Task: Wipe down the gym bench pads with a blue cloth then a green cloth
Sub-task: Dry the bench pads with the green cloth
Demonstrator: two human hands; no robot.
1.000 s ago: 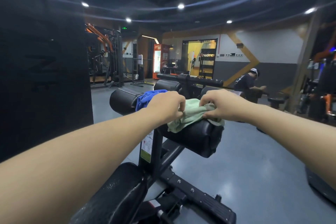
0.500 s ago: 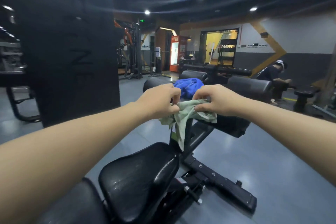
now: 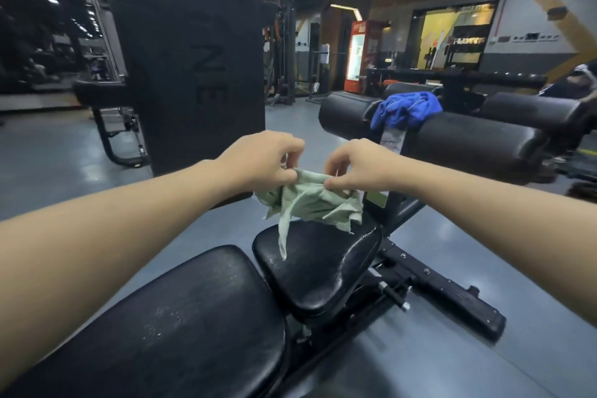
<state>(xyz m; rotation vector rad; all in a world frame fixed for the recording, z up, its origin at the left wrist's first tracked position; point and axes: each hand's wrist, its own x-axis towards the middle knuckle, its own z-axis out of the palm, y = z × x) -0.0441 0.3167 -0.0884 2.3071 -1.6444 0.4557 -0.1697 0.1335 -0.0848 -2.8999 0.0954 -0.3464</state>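
Note:
A pale green cloth (image 3: 315, 203) hangs in the air above the black seat pad (image 3: 319, 271), pinched along its top edge by both hands. My left hand (image 3: 258, 160) grips its left corner and my right hand (image 3: 355, 166) grips the right part. One tail of the cloth dangles down to the seat pad. The long back pad (image 3: 181, 320) lies nearer to me. A crumpled blue cloth (image 3: 403, 108) is draped over the black roller pad (image 3: 465, 136) at the bench's far end.
A wide black pillar (image 3: 190, 58) stands at the left behind another machine's frame. The bench's metal foot bar (image 3: 445, 294) runs to the right over grey floor. A person (image 3: 578, 81) sits at the far right. A red drinks cooler is at the back.
Both hands lifted the green cloth off the roller pad and drew it back toward me, over the seat pad. The view tilted down, showing more of the bench. The blue cloth stayed put.

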